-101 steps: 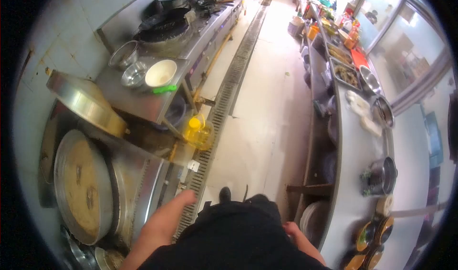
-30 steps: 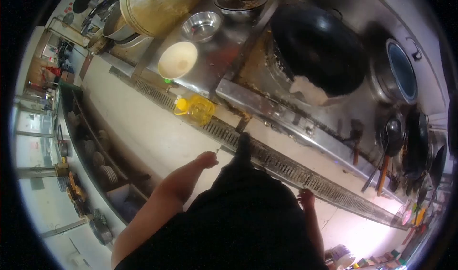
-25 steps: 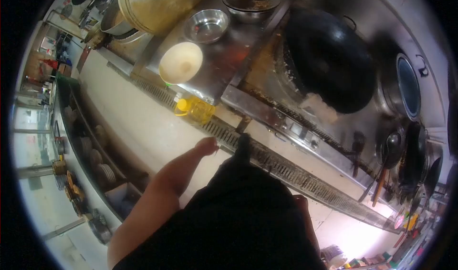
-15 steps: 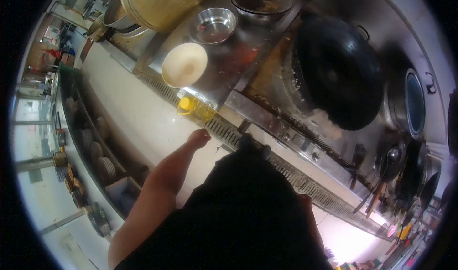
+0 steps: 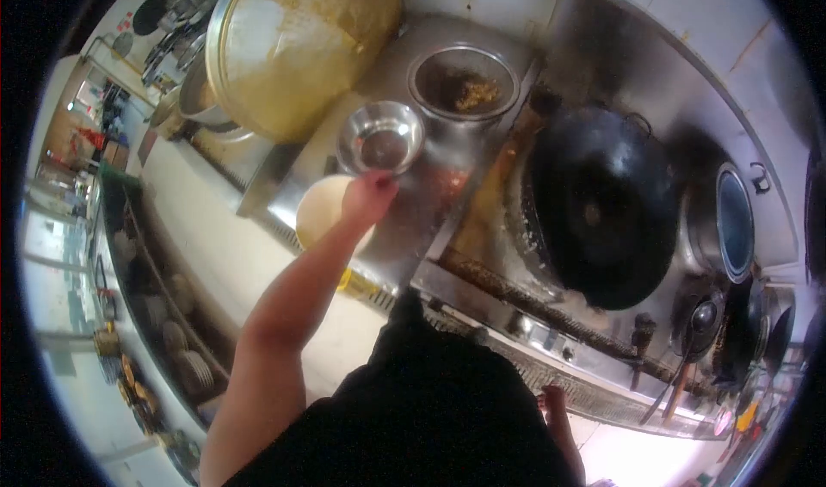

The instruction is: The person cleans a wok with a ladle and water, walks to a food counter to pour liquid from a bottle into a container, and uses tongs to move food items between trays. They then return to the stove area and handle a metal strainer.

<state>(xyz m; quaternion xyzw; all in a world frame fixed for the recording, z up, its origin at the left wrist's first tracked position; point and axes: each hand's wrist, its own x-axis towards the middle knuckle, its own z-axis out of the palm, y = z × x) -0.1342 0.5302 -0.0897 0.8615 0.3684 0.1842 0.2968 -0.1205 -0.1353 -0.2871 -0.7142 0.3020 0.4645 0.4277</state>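
Note:
My left hand [image 5: 370,196] reaches across a cream-coloured bowl [image 5: 317,216] to the near rim of a shiny steel bowl [image 5: 380,127]. Thumb and fingers look pinched at that rim, though blur softens the detail. Part of the cream bowl is hidden by my hand and forearm. Down by my side, my right hand [image 5: 553,398] hangs past the black clothing with loosely bent fingers partly showing and nothing visible in them. Below the counter edge, a yellow-capped oil bottle [image 5: 351,284] is mostly covered by my left forearm.
A big black wok [image 5: 602,212] sits on the stove at right. Behind the steel bowl is a deep metal pan [image 5: 465,83] with brown bits inside. A large stained round lid or vessel [image 5: 301,52] stands back left. Ladles [image 5: 704,317] lie far right; stacked plates [image 5: 196,371] fill a left shelf.
My left hand has risen from beside the oil bottle up over the cream bowl to the steel bowl's rim. The view has tilted up, so the counter appears lower.

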